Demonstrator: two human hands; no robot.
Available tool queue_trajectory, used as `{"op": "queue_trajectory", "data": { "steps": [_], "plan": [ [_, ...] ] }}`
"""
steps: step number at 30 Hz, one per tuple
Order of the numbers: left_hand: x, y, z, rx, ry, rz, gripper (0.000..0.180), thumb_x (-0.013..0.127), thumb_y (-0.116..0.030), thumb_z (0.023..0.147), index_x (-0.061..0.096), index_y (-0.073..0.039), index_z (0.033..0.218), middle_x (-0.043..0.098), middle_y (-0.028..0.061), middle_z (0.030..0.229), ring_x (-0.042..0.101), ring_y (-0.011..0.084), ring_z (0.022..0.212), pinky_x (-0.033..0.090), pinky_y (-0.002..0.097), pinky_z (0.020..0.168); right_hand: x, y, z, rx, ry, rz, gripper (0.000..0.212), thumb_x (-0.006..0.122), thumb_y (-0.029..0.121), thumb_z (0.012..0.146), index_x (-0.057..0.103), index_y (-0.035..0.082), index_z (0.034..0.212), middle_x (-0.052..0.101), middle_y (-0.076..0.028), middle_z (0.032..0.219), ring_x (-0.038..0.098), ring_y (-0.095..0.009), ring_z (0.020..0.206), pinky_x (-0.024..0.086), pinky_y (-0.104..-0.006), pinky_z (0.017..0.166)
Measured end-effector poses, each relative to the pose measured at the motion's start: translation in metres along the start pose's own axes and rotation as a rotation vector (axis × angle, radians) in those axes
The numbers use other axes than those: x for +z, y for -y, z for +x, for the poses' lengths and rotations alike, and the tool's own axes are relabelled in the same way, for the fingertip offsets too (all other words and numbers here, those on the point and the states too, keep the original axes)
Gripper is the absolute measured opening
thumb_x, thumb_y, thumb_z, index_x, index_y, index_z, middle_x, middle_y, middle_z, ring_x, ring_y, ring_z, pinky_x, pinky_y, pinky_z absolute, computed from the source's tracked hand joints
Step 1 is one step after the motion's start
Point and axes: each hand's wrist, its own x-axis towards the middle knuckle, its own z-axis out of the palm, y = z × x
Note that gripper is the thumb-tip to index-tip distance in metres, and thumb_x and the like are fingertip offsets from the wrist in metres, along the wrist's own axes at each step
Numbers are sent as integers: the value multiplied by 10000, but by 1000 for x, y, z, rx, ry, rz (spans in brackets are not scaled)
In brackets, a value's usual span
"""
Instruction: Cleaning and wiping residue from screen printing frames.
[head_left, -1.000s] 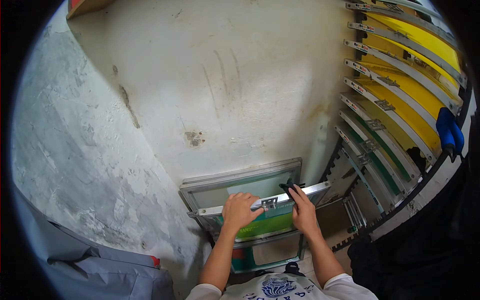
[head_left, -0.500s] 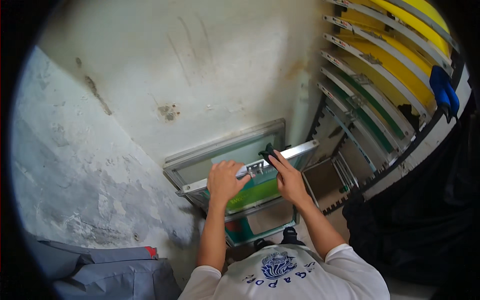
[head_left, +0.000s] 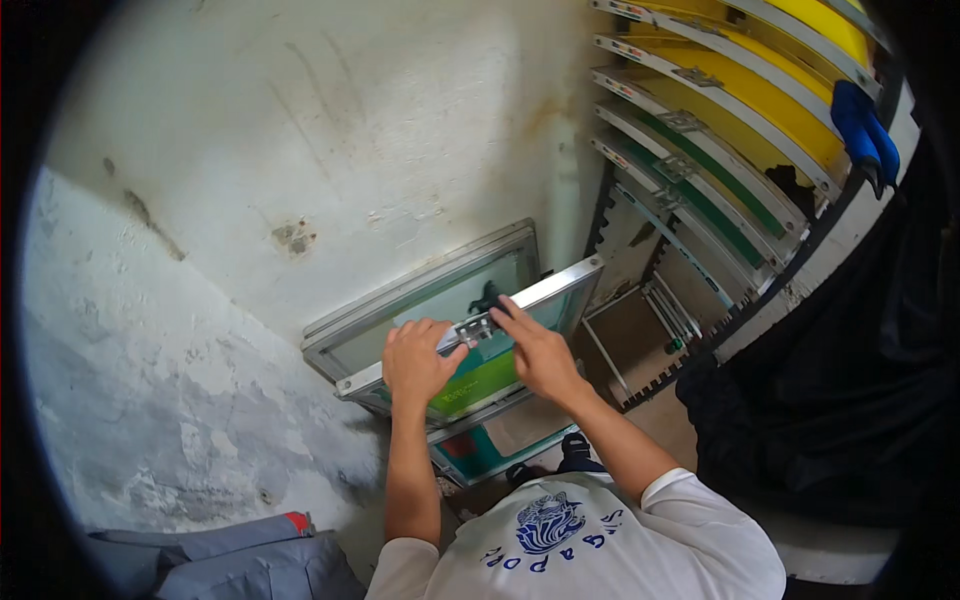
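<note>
A metal-framed screen [head_left: 555,284], apparently a screen-printing frame, stands tilted in front of me with green and yellow-green areas on its mesh. My left hand [head_left: 415,362] is closed over its top bar, left of the middle. Beside my left thumb, a small metal bracket [head_left: 476,331] sits on that bar. My right hand [head_left: 543,358] is closed with its fingertips at a small black object [head_left: 489,297], just above the bracket; its kind is hard to make out. Part of the bar passes behind my hands.
More framed screens [head_left: 330,332] lean on the wall behind, and another framed screen [head_left: 465,468] stands low by my feet. At right, a slotted rack [head_left: 735,318] holds several yellow and green screens, with a blue-and-black item [head_left: 866,135] at its edge. Black cloth [head_left: 800,410] and grey fabric [head_left: 265,565] flank me.
The view has shifted, so everything appears further left. My left hand stays on the bar; my right fingers and the black object remain by the bracket, at a slightly different angle.
</note>
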Motion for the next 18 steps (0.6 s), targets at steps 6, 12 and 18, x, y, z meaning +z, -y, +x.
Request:
{"op": "queue_trajectory", "data": {
  "steps": [6, 12, 18],
  "plan": [
    [-7, 7, 0, 9, -37, 13, 373, 852, -415, 758, 793, -132, 994, 733, 42, 964, 665, 265, 944, 479, 406, 858, -42, -65, 8, 77, -229, -230, 622, 574, -85, 846, 637, 142, 1421, 560, -167, 1524, 616, -369, 1301, 539, -435, 1065],
    [-10, 7, 1, -7, -13, 12, 418, 856, -446, 766, 791, -121, 1020, 735, 69, 993, 661, 298, 978, 479, 422, 858, -39, -61, 10, 159, -254, -242, 667, 552, -57, 862, 529, 91, 1512, 488, -217, 1573, 541, -404, 1376, 484, -468, 1123],
    [-21, 21, -2, -17, -4, 22, 401, 866, -422, 751, 788, -118, 1002, 735, 53, 979, 666, 287, 962, 477, 417, 853, 8, 20, 8, 21, 94, 57, 705, 560, -89, 815, 559, 129, 1485, 487, -155, 1591, 679, -411, 1146, 583, -470, 950]
  ]
}}
